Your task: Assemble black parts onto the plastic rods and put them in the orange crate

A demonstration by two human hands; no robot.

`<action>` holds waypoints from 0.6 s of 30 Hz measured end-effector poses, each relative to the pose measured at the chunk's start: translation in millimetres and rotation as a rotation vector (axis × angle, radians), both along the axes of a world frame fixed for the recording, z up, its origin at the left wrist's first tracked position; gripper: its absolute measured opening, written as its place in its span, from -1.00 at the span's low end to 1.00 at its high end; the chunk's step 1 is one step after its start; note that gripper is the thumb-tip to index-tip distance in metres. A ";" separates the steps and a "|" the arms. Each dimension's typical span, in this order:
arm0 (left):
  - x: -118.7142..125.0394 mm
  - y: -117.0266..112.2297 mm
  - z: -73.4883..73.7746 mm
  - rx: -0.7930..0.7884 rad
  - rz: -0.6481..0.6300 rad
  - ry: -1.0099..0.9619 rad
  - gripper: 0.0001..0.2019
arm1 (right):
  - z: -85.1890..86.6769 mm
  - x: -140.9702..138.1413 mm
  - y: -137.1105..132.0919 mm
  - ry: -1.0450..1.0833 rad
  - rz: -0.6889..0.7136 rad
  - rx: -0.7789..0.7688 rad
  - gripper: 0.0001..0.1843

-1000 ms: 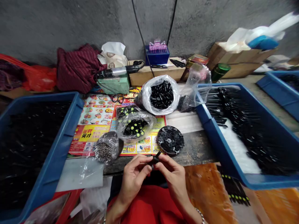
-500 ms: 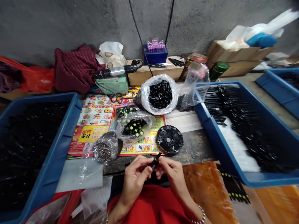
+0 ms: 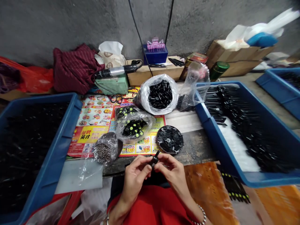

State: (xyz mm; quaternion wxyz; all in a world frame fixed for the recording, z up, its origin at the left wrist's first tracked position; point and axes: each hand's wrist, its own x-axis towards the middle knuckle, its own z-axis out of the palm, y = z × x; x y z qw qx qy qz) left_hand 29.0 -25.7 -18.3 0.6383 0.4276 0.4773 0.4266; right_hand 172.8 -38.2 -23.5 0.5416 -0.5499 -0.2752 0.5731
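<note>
Between my two hands is a small black plastic part (image 3: 155, 159), tilted, with a narrow end pointing up and right. My left hand (image 3: 138, 170) pinches it between thumb and fingers. The fingertips of my right hand (image 3: 170, 168) close on its other side. Just beyond my hands stands a round tub of flat black pieces (image 3: 170, 139). Farther left lie a clear bag of black parts with yellow-green dots (image 3: 134, 127) and a plastic-lined bowl of small metal pins or screws (image 3: 103, 151). Behind them is a white bag of glossy black pieces (image 3: 160, 93).
Blue crates flank me: the left crate (image 3: 76, 109) holds dark parts, the right crate (image 3: 211, 125) rows of long black pieces. A handheld power tool (image 3: 114, 72) rests on a green box (image 3: 112, 85). Printed newspaper (image 3: 93, 115) covers part of the table.
My right fingers have shifted on the black part, with the thumb now more extended towards it. The part stays between both hands and sits slightly more upright.
</note>
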 end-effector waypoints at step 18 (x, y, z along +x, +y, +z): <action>3.2 -0.2 4.1 -0.048 -0.012 0.004 -0.79 | 0.6 6.9 0.8 -0.183 0.210 0.093 -0.68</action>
